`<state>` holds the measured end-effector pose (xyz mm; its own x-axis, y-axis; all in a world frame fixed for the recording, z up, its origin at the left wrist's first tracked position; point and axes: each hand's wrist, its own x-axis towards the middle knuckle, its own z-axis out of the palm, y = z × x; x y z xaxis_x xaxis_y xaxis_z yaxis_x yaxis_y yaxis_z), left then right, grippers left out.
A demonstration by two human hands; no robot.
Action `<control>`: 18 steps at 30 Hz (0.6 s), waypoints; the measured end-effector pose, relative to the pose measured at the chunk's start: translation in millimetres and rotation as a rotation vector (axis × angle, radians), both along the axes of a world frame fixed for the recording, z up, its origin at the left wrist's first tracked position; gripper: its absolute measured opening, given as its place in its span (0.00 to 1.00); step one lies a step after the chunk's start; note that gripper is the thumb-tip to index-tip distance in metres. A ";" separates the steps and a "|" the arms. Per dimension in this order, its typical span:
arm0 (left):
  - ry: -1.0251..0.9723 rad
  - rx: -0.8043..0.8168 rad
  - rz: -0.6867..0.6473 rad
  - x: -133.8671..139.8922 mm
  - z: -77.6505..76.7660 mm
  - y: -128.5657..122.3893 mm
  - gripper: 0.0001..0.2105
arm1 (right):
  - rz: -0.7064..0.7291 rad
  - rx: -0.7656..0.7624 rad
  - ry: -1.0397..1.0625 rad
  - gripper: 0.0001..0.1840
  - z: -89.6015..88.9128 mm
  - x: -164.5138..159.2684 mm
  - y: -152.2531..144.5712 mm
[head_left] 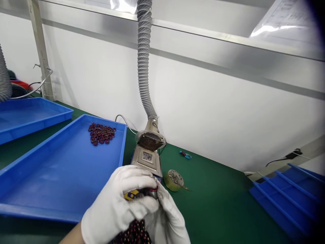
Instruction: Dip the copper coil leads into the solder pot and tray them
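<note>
Wall (203, 98): bright white, faintly shadowed near the post (40, 51) at 10 o'clock.
Overhead sheet (299, 17): hard glare at 2 o'clock.
Large tray (68, 176): soft sheen at 8 o'clock.
Left hand (120, 200), right hand (169, 213): lit on top, slightly blurred.
Slanted trays (284, 196): soft, darkening edgeward at 4 o'clock.

Beyond and above the fingers (138, 183) hangs a ribbed grey flexible hose (144, 61); beyond them rightward, a small red-and-blue tool (188, 156) lies on the green worktop (215, 200); far right, blue plastic trays (286, 200).
</note>
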<state>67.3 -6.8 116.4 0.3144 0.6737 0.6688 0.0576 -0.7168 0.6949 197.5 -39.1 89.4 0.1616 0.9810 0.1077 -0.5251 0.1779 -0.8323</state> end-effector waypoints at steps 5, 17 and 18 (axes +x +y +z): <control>-0.329 -0.313 -0.134 -5.1 -6.8 10.9 0.06 | 0.050 -0.029 -0.078 0.15 -6.4 -0.4 10.7; -0.170 -0.317 -0.161 -8.8 6.2 0.4 0.13 | 0.011 -0.057 -0.071 0.16 -6.8 2.3 8.2; -0.191 -0.295 -0.142 -10.6 4.9 -1.2 0.13 | 0.000 -0.049 -0.080 0.17 -6.5 1.2 7.8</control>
